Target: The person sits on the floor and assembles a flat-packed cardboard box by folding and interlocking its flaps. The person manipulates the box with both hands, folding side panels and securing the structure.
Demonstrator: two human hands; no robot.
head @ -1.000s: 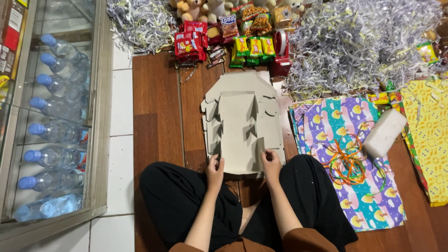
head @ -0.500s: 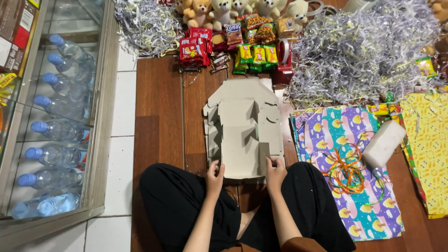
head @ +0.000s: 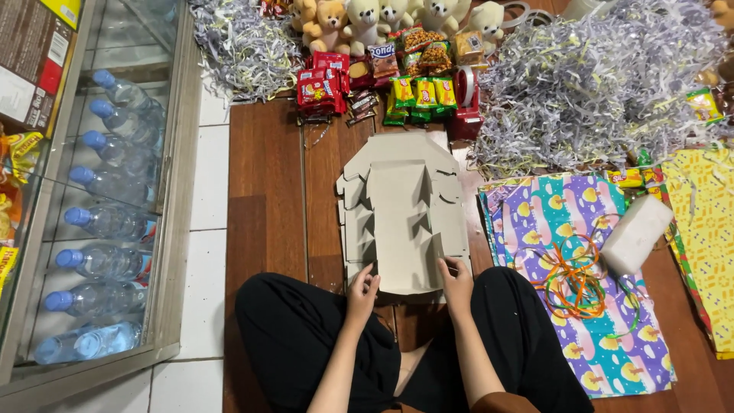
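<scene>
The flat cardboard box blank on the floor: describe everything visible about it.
The cardboard box blank is plain grey-brown board, die-cut with side tabs and slits and partly folded along its creases. It lies on the wooden floor, long axis running away from the seated person. The left hand and right hand press its near corners. Its far end lies close to the snack packets.

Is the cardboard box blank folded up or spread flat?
Mostly spread flat: the cardboard blank lies on the wooden floor, some side flaps slightly raised. Both hands touch its near edge.
</scene>
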